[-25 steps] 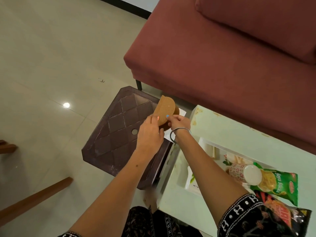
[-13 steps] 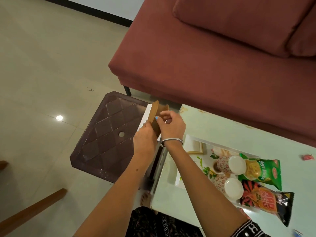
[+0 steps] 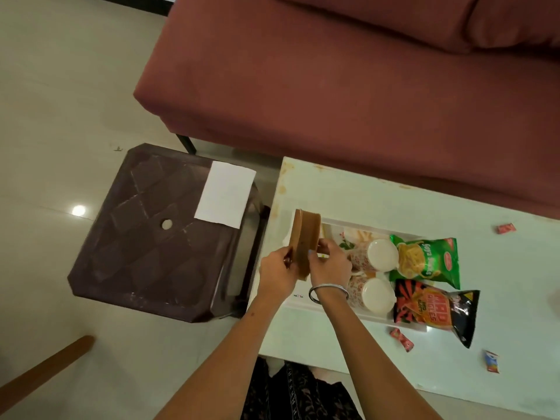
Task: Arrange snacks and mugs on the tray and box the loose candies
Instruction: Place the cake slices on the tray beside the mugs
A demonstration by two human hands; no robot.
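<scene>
Both hands grip the round brown box (image 3: 304, 242), which stands on edge above the near-left end of the tray (image 3: 357, 223). The left hand (image 3: 277, 272) curls its fingers on the box's lid side at about 8 o'clock of it; the right hand (image 3: 328, 263), with a bangle (image 3: 328, 292) on the wrist, pinches the body side at about 4 o'clock. A seam shows between lid and body, so I judge the box is being opened to take the candies.

From the box, two mugs (image 3: 377, 256) lie at 3 to 4 o'clock in the tray, with a green snack bag (image 3: 427, 260) and a black snack bag (image 3: 436, 310) beyond them. Loose candies lie on the table (image 3: 348, 189): one (image 3: 506, 228) far off at 3 o'clock, one (image 3: 401, 338) at 4 o'clock just beside the tray, one (image 3: 491, 361) further out.

Risks, as I judge them: the lid may come free suddenly, and the box could slip and knock the near mugs; held on edge, anything inside may spill.

The table is pale green with worn edges. At 10 o'clock stands a dark plastic stool (image 3: 151, 237) bearing a white paper (image 3: 225, 194); at 12 o'clock a maroon sofa (image 3: 333, 86); the floor (image 3: 60, 86) is glossy pale tile.
</scene>
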